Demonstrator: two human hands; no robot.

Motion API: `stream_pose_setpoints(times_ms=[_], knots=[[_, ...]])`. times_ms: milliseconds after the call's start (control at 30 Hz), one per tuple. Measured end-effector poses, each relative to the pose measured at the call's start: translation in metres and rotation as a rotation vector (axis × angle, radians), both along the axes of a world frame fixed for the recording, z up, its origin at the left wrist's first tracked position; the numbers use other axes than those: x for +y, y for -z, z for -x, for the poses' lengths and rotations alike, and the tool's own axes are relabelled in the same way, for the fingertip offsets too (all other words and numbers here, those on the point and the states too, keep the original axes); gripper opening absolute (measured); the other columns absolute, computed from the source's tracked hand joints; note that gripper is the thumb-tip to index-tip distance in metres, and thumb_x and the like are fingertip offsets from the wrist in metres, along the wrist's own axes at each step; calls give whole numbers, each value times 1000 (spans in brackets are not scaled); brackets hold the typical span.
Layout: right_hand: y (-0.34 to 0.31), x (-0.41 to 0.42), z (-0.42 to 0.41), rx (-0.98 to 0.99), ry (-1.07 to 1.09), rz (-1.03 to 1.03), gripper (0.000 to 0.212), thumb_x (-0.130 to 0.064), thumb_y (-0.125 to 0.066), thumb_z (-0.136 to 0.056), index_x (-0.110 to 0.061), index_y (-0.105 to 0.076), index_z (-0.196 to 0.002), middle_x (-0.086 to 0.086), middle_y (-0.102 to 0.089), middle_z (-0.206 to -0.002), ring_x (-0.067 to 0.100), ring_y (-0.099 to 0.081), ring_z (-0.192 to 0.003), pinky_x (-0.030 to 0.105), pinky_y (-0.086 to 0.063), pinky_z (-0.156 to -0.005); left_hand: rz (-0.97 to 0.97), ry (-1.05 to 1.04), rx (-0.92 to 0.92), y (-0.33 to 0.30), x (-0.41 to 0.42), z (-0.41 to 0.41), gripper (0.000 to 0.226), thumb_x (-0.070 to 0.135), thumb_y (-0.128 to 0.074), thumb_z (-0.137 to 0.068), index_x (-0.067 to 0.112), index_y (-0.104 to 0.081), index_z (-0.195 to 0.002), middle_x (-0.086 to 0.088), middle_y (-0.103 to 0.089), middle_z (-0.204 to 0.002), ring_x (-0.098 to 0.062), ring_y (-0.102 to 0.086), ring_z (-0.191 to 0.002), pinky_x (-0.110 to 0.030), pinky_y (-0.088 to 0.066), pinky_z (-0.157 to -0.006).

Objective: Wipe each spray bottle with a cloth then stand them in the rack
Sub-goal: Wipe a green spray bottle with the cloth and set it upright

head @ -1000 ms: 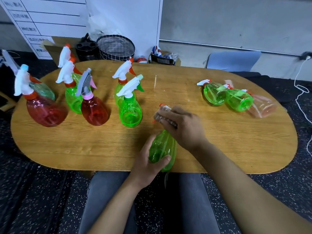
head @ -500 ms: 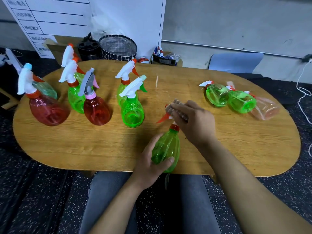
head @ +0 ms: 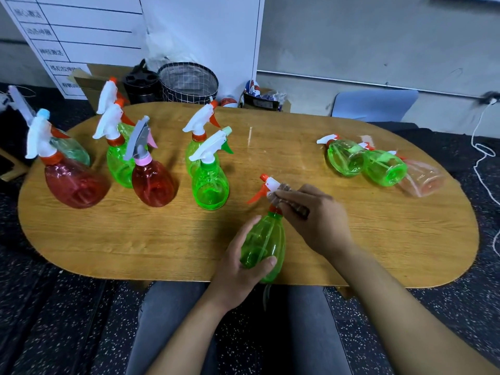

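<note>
My left hand grips the belly of a green spray bottle tilted over the near edge of the wooden table. My right hand pinches a small brownish cloth against the bottle's white and orange trigger head. Several wiped-looking bottles stand upright on the left: a big red one, a smaller red one, green ones. Three bottles lie on their sides at the right: two green and a pale pink one. No rack shows.
Behind the table stand a wire mesh basket, a black container, a cardboard box and a white board with a chart. A blue chair back is at the far right. A white cable hangs at the right edge.
The held bottle has tipped more upright, its trigger head now uncovered. My right hand slid the cloth from over the nozzle toward the back of the head and neck.
</note>
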State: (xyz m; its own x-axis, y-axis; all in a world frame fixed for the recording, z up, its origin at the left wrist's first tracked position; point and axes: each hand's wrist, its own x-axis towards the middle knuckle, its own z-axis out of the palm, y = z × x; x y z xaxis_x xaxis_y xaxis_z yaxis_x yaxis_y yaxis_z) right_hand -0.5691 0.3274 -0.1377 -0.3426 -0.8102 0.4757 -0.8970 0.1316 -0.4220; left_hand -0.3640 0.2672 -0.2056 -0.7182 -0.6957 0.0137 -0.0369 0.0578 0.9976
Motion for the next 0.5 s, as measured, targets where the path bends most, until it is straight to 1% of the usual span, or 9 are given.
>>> stream_pose_setpoints(times_ms=[67, 100, 200, 233, 267, 333, 400, 433, 500], knots=[[0, 0, 3, 6, 94, 11, 25, -39, -70, -98, -34, -77, -122, -12, -69, -97, 13, -67, -73, 32, -54, -53, -5, 19, -9, 1, -1, 0, 83, 44, -80, -83, 38, -45, -157, 15, -56, -153, -9, -56, -141, -27, -47, -112], [0, 0, 2, -7, 95, 18, 25, -38, -70, -98, -34, -77, -122, -12, -69, -98, 13, -67, -73, 34, -55, -54, -6, 20, -15, 2, -1, 0, 83, 44, -80, -83, 39, -45, -157, 14, -57, -153, -10, -56, -141, -31, -47, -114], [5, 1, -7, -68, -131, 3, 25, -39, -69, -99, -34, -77, -121, -12, -71, -101, 9, -69, -78, 33, -58, -63, 1, -4, -33, 3, 0, 0, 83, 43, -80, -83, 34, -45, -157, 17, -57, -153, -8, -54, -143, -32, -44, -118], [6, 1, -9, -67, -169, -6, 24, -40, -68, -98, -35, -78, -119, -12, -72, -102, 8, -70, -80, 33, -58, -64, 3, -10, -43, 3, 0, 0, 83, 43, -80, -83, 33, -45, -157, 17, -57, -153, -8, -53, -143, -33, -43, -119], [6, 1, -9, -56, -160, -5, 23, -41, -68, -98, -35, -78, -118, -13, -72, -101, 9, -70, -80, 32, -57, -64, 5, -11, -50, 3, -1, 1, 83, 42, -80, -83, 33, -45, -158, 16, -57, -154, -9, -53, -144, -36, -43, -121], [4, -3, -4, -31, -58, 4, 25, -45, -64, -98, -37, -78, -117, -14, -71, -98, 9, -69, -75, 31, -56, -59, 14, -1, -65, 3, -2, 2, 83, 42, -81, -84, 35, -45, -158, 10, -56, -155, -14, -53, -144, -47, -43, -122], [0, -9, 2, -26, 71, 10, 27, -47, -61, -100, -36, -77, -119, -12, -70, -97, 9, -66, -74, 31, -55, -55, 22, 2, -73, 2, -2, 2, 82, 42, -82, -84, 38, -45, -158, 7, -56, -156, -17, -54, -144, -53, -43, -121], [-3, -13, 5, -61, 125, 34, 27, -46, -63, -101, -34, -77, -121, -11, -71, -99, 10, -66, -75, 30, -55, -58, 25, 0, -74, 2, -2, 1, 83, 43, -82, -84, 39, -45, -157, 7, -56, -156, -17, -54, -144, -54, -43, -121], [-14, -24, 10, -225, 152, 107, 26, -39, -69, -100, -29, -78, -122, -8, -75, -107, 8, -69, -88, 20, -54, -70, 36, -3, -73, 1, -1, 0, 83, 42, -82, -84, 37, -45, -158, 8, -54, -158, -18, -52, -146, -53, -42, -122]])
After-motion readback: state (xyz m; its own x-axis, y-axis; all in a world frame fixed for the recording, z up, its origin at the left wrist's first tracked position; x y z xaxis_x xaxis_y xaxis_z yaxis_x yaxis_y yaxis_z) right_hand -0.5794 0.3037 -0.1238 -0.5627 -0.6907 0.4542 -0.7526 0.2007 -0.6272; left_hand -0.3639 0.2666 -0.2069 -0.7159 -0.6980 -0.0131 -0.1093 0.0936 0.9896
